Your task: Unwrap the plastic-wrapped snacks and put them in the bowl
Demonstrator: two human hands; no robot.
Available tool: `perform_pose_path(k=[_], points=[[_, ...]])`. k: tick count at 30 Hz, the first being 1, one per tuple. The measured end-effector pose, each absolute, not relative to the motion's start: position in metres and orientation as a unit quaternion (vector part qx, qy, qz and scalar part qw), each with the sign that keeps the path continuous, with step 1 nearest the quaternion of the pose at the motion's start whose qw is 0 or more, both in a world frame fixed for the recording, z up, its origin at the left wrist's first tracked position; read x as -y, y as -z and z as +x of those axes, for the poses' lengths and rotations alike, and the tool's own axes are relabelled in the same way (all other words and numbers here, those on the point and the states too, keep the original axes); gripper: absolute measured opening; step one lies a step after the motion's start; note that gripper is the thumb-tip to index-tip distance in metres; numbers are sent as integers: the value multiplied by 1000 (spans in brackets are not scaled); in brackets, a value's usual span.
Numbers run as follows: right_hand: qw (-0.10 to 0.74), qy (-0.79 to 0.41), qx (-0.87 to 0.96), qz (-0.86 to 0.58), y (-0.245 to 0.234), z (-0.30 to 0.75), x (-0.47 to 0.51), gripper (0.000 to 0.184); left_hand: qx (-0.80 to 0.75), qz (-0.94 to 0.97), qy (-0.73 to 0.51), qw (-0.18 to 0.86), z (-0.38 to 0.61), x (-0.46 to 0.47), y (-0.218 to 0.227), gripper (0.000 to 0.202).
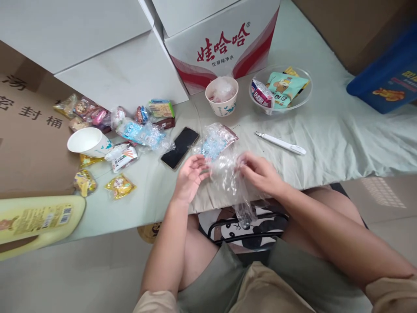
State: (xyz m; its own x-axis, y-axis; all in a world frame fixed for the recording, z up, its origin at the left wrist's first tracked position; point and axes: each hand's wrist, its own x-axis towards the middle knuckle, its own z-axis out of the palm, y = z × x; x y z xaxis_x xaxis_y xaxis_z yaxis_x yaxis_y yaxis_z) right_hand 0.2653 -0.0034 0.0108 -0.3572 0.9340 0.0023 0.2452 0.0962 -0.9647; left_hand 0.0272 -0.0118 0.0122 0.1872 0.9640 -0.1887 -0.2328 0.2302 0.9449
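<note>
My left hand point(190, 176) and my right hand point(259, 171) both pinch a clear plastic bag point(228, 174) stretched between them at the near edge of the cloth-covered table point(325, 130). The bag's lower end hangs down over my lap. Just behind my hands lies a clear packet with blue print point(216, 139). A black phone point(180, 147) lies to the left of it, and a white pen-like tool point(282, 143) lies to the right.
A paper cup holding a plastic wrapper point(222, 96) and a clear bowl of snack packets point(280, 89) stand in front of a white printed carton point(221, 39). To the left are an empty paper cup point(87, 142) and several loose snack packets point(120, 186). A blue bin point(387, 74) is at the right.
</note>
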Motion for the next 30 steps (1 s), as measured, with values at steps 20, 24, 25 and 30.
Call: perform_pose_path(k=[20, 24, 25, 30], points=[[334, -641, 552, -416, -5, 260, 0, 34, -517, 485, -337, 619, 48, 14, -8, 48], [409, -654, 521, -366, -2, 267, -1, 26, -483, 410, -405, 659, 39, 15, -14, 47], [416, -664, 513, -351, -1, 269, -2, 26, -471, 394, -421, 668, 37, 15, -15, 45], [378, -704, 522, -299, -3, 276, -4, 32, -448, 385, -422, 688, 28, 14, -16, 30]])
